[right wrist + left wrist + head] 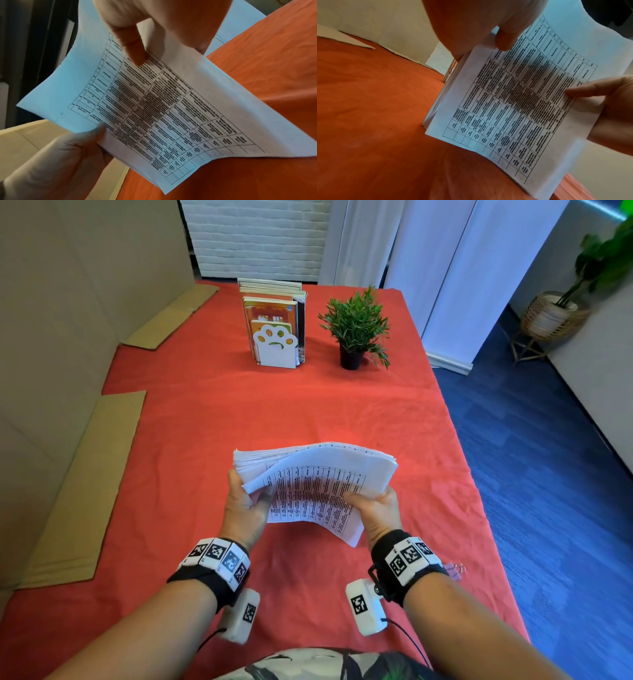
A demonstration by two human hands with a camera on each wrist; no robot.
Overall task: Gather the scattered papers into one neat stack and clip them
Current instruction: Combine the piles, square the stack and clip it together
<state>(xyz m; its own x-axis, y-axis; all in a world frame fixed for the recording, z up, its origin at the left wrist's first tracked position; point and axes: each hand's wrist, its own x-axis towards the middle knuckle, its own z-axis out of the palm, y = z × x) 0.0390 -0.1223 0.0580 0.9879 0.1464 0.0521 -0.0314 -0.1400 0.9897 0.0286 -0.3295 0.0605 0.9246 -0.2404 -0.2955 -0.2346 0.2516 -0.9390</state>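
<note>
A thick stack of white papers with a printed table on top is held up over the red tablecloth, bowed in the middle. My left hand grips its left edge and my right hand grips its right edge, thumbs on the top sheet. In the left wrist view the papers sit under my left thumb. In the right wrist view my right thumb presses the printed sheet. A lilac binder clip lies on the cloth beside my right wrist.
A white paw-shaped bookend with books and a small potted plant stand at the far side. Cardboard flaps lie along the left edge. The table's right edge drops to blue carpet.
</note>
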